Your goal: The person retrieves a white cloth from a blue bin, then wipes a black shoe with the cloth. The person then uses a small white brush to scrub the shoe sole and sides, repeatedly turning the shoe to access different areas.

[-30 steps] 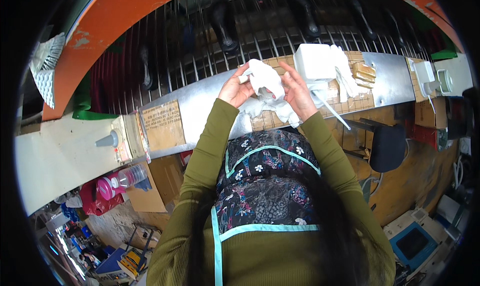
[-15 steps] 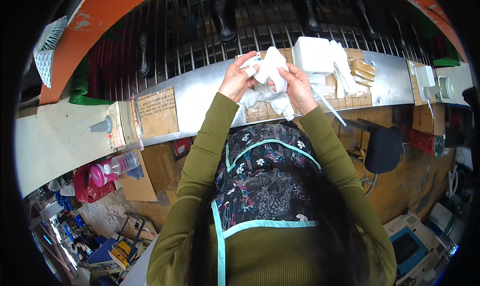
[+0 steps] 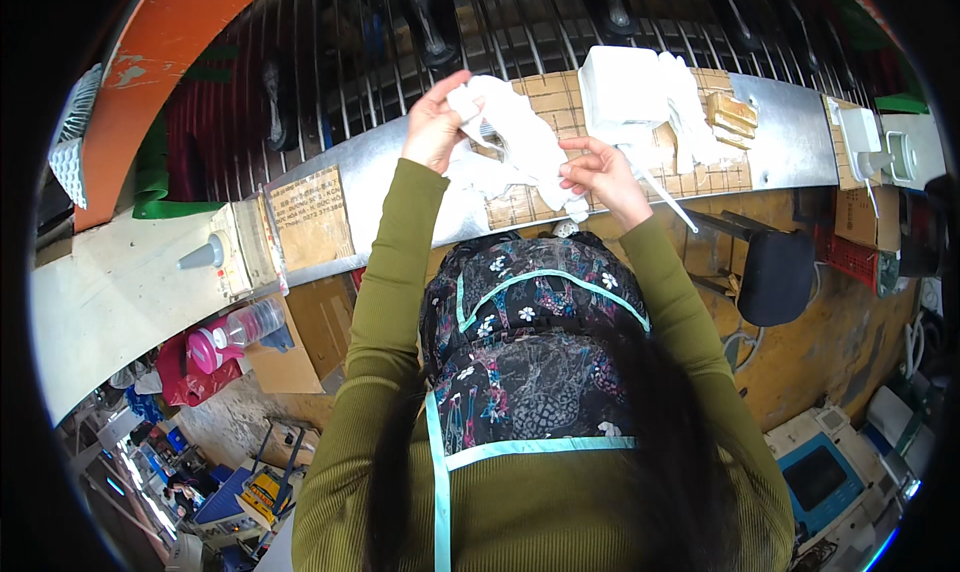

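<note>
A soft white cloth piece is stretched out between my hands over the cardboard-covered bench. My left hand pinches its upper left end between thumb and fingers. At its lower right edge is my right hand, with thumb and index finger drawn close together; whether they grip the cloth is hard to see. More crumpled white cloth lies under and beside it on the bench. Right of my hands stands a white box-shaped container, and white cloth is draped along its side.
Metal rods with black foot-like forms run beyond the bench. A stacked tan block sits right of the cloth. A white stick juts over the front edge. A black-seated chair stands below right, a plastic bottle left.
My hands have moved apart, the left going left with the cloth. The white cloth, bunched between both hands before, is now spread out longer and hangs toward the lower right.
</note>
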The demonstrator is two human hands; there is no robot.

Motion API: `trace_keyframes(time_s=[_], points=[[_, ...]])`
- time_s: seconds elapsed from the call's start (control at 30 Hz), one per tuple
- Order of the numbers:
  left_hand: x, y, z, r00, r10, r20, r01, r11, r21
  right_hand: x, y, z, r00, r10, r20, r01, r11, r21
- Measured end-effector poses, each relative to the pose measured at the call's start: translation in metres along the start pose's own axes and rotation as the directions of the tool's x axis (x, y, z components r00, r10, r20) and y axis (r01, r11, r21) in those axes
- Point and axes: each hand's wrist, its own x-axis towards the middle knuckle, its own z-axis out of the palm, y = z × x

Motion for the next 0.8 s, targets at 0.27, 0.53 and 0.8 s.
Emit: trace_keyframes(time_s=[0.27,0.53,0.8], points=[[-0.05,0.074,-0.034,0.925,0.373,-0.078,-0.312,0.86,0.404,0.03,0.005,0.022,0.83,-0.541,-0.137,0.292,0.63,-0.719],[-0.036,-0.056,-0.051,0.999,0.038,-0.03,-0.015,0.834,0.552,0.045,0.019,0.033,0.903,-0.402,-0.15,0.157,0.634,-0.757],[-0.018,-0.053,0.036,0.995,0.02,0.094,-0.085,0.634,0.769,0.033,0.023,0.002,0.981,0.037,-0.19,0.037,0.928,0.37]])
